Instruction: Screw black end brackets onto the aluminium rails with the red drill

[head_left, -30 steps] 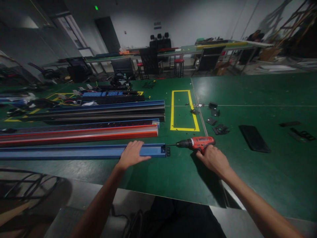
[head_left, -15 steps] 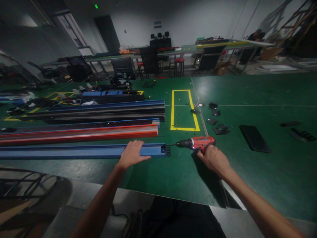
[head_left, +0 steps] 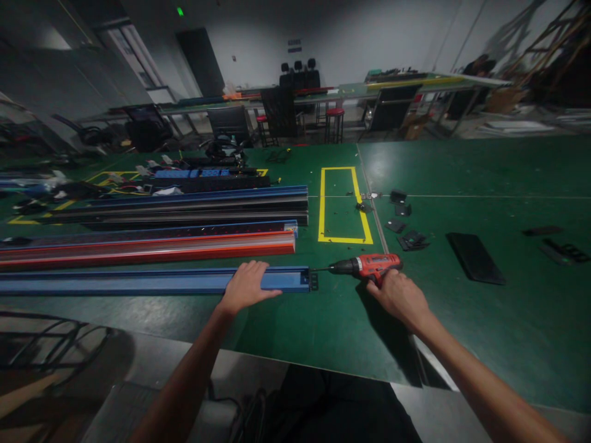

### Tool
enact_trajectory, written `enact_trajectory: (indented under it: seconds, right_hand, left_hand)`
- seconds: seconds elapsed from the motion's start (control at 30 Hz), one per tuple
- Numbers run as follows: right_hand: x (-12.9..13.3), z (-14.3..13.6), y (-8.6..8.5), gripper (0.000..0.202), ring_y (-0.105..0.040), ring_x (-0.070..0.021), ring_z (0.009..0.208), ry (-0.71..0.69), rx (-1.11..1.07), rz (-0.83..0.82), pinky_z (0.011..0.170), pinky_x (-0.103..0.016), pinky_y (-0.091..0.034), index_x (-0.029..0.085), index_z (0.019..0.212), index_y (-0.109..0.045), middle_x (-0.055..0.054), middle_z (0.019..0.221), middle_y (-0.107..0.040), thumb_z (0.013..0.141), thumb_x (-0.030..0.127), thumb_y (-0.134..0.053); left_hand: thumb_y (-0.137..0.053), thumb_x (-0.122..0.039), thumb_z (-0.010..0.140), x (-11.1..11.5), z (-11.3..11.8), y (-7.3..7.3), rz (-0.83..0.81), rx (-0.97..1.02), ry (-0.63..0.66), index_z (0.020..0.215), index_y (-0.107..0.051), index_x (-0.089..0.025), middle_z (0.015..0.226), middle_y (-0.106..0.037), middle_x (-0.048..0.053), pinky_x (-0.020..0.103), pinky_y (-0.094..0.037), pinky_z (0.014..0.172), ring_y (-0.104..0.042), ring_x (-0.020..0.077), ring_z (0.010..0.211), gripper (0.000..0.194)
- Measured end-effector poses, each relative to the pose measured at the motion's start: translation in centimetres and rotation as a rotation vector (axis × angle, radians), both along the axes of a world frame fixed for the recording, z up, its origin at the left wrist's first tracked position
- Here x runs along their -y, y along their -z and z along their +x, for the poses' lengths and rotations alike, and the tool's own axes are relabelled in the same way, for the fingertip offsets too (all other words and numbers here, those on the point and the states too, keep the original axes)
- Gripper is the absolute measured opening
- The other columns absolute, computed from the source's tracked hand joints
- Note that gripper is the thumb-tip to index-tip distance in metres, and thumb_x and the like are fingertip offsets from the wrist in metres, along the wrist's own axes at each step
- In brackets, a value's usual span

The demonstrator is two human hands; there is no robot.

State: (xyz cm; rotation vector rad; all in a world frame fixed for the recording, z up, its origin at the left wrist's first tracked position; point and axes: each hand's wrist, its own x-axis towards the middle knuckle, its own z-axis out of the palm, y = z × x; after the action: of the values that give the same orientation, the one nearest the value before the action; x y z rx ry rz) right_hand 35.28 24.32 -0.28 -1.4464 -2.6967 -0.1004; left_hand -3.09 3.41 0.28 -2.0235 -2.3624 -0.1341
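A red and black cordless drill (head_left: 376,266) lies level, with my right hand (head_left: 401,298) wrapped around its grip. Its long bit points left and meets the end of a blue metal profile (head_left: 161,283) at a small black end cap (head_left: 314,282). Whether the tip sits in a screw is too small to make out. Across the profile, a short way from that end, my left hand (head_left: 247,286) holds it down, fingers over the far edge and thumb stretched along the near side.
Beyond the blue profile lie orange profiles (head_left: 231,246) and black profiles (head_left: 207,215). Small black plastic parts (head_left: 412,240) are scattered right of a yellow tape rectangle (head_left: 345,241). Farther right is a flat black object (head_left: 475,258). The green table's (head_left: 300,344) near edge runs before me.
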Motion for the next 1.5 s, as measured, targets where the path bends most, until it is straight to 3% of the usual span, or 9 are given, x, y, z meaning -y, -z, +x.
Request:
enact_trajectory:
  seconds: [0.13,0.43,0.8,1.1,1.33,1.5]
  right_hand:
    - [0.0,0.2,0.2,0.061,-0.067,-0.0298,0.071,-0.013,-0.066,0.003,0.065,-0.038,-0.044,0.008,0.097,-0.067,-0.022,0.081,-0.067,0.093,0.064,-0.043]
    - [-0.1,0.1,-0.2,0.064,-0.069,-0.0315,0.075,-0.035,0.046,-0.011,0.067,-0.039,-0.047,0.004,0.102,-0.067,-0.024,0.086,-0.069,0.098,0.060,-0.038]
    - [0.4,0.0,-0.4,0.058,-0.064,-0.0268,0.069,-0.008,-0.118,0.000,0.064,-0.036,-0.042,0.010,0.094,-0.067,-0.019,0.079,-0.065,0.092,0.064,-0.045]
    - [-0.3,0.4,-0.3,0.066,-0.066,-0.0305,0.070,-0.052,-0.008,-0.039,0.066,-0.039,-0.044,0.007,0.096,-0.068,-0.021,0.079,-0.068,0.095,0.067,-0.040]
    - [-0.6,0.9,-0.1,0.064,-0.069,-0.0331,0.074,-0.089,-0.049,-0.071,0.070,-0.042,-0.048,0.009,0.097,-0.067,-0.023,0.083,-0.071,0.096,0.067,-0.040]
    - [-0.3,0.7,-0.2,0.060,-0.068,-0.0315,0.072,-0.038,-0.084,-0.090,0.068,-0.041,-0.047,0.011,0.096,-0.066,-0.021,0.082,-0.070,0.096,0.066,-0.040]
  left_hand:
    - [-0.055,-0.089,0.084,0.0,-0.1,0.1,0.008,-0.007,0.001,0.131,-0.064,-0.016,0.124,-0.071,0.018,0.048,-0.047,0.102,-0.064,0.0357,0.115,0.087]
    - [-0.055,-0.089,0.084,0.0,0.0,0.0,0.004,0.007,-0.005,0.130,-0.065,-0.016,0.122,-0.071,0.018,0.049,-0.048,0.100,-0.064,0.0360,0.113,0.087]
    - [-0.056,-0.088,0.084,0.0,0.0,0.0,0.007,0.017,-0.010,0.132,-0.065,-0.017,0.124,-0.071,0.018,0.049,-0.047,0.102,-0.064,0.0367,0.117,0.086]
    - [-0.058,-0.086,0.085,0.0,0.2,-0.4,-0.021,0.016,-0.019,0.133,-0.064,-0.014,0.126,-0.070,0.020,0.050,-0.046,0.103,-0.064,0.0383,0.118,0.087]
    - [-0.058,-0.085,0.086,0.0,0.3,-0.7,-0.045,-0.001,-0.011,0.130,-0.065,-0.014,0.123,-0.071,0.019,0.048,-0.047,0.100,-0.064,0.0375,0.115,0.084]
    - [-0.059,-0.085,0.086,-0.1,0.1,-0.5,-0.052,0.008,-0.009,0.131,-0.065,-0.015,0.125,-0.071,0.018,0.048,-0.047,0.102,-0.064,0.0371,0.116,0.084]
